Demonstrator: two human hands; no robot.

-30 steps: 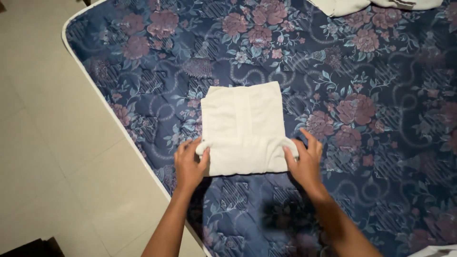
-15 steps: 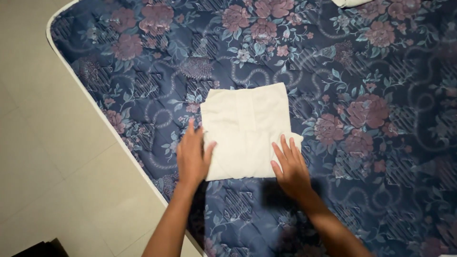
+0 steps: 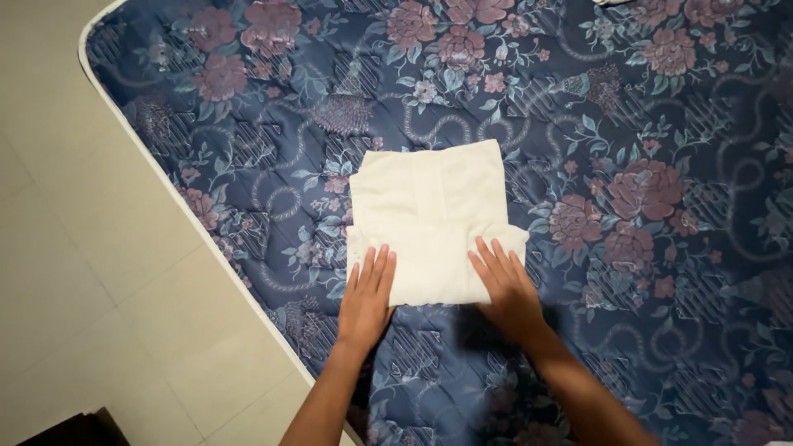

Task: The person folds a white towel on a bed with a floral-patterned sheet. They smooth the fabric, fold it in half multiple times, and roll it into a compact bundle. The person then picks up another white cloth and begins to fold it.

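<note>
Cream folded cloth [image 3: 429,219] lies on the floral mattress [image 3: 644,124] near its edge; your left hand [image 3: 368,297] and right hand [image 3: 505,285] press flat, fingers together, pinning its near edge smooth.

Two bare forearms, no sleeves, left grip [image 3: 366,297], right grip [image 3: 508,285]

Folded cream cloth [image 3: 429,219] — flat, squarish — on floral mattress [image 3: 644,124]

Bedroom: floral mattress [image 3: 644,124], tile floor [image 3: 91,272].
</note>
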